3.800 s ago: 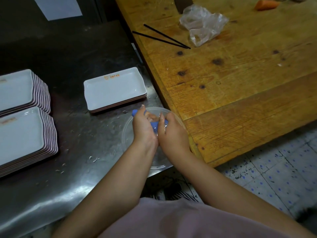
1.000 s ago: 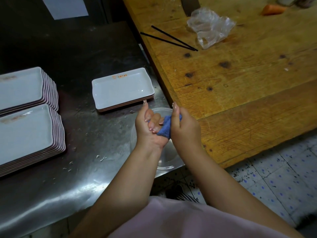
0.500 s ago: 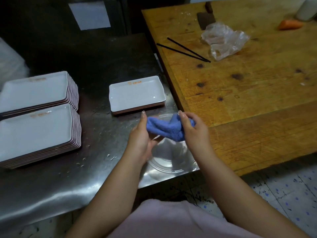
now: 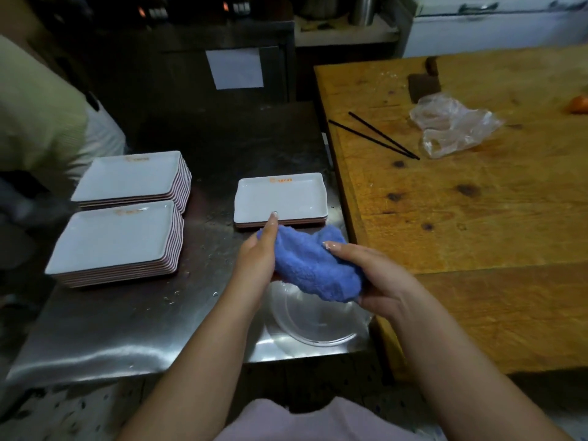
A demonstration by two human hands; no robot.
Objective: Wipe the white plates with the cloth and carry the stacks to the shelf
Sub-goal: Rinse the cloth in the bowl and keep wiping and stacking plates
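Note:
A fluffy blue cloth (image 4: 313, 264) is spread between my two hands above a clear round dish (image 4: 315, 316). My left hand (image 4: 259, 254) holds its left end, fingers straight along it. My right hand (image 4: 369, 275) grips the right end from beneath, thumb on top. Just beyond lies a short stack of white rectangular plates (image 4: 280, 198). At the left of the steel counter (image 4: 133, 329) stand two tall stacks of the same plates, a near stack (image 4: 114, 241) and a far stack (image 4: 133, 178).
A wooden table (image 4: 477, 218) butts against the counter's right side, with black chopsticks (image 4: 375, 138), a crumpled plastic bag (image 4: 451, 125) and an orange thing (image 4: 579, 105) on it. Another person in a light sleeve (image 4: 38, 122) stands at the far left. Water drops dot the counter.
The cloth was squeezed into a ball between both hands over the dish; it has been opened out and lifted. The camera has tilted up, so the room behind shows.

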